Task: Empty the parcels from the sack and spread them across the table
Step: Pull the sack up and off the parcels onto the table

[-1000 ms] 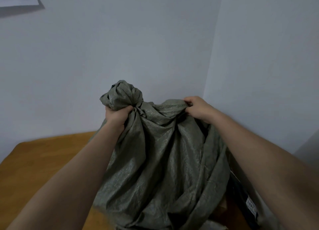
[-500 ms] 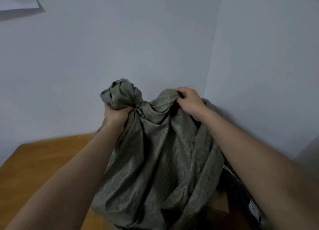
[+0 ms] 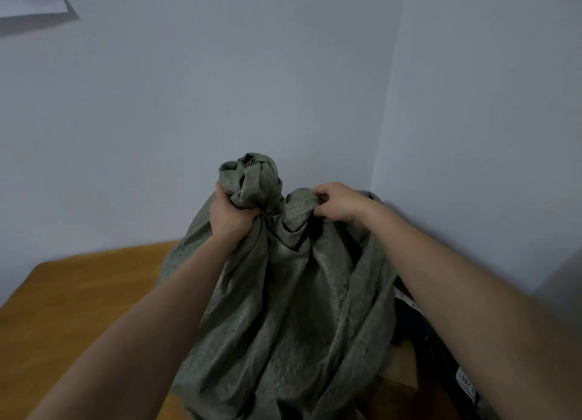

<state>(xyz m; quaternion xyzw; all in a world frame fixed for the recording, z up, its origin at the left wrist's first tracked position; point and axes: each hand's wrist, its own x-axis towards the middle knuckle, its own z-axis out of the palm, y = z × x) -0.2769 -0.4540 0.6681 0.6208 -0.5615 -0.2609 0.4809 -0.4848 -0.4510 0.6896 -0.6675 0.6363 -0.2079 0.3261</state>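
Sack (image 3: 283,309) gripped; table (image 3: 78,293) bare leftward.

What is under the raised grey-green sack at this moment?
Both hands, left hand and right hand, grip the sack by its top. At its lower right a dark parcel with a white label and a brown box show on the wooden table. The fabric hides everything else beneath.

I've got the grey-green woven sack (image 3: 283,309) held up off the wooden table (image 3: 78,293), its cloth hanging in long creased folds. Its bunched, knotted end (image 3: 252,180) points up. Right of the sack, low down, dark parcels (image 3: 441,350) with a white label peek out, mostly hidden.
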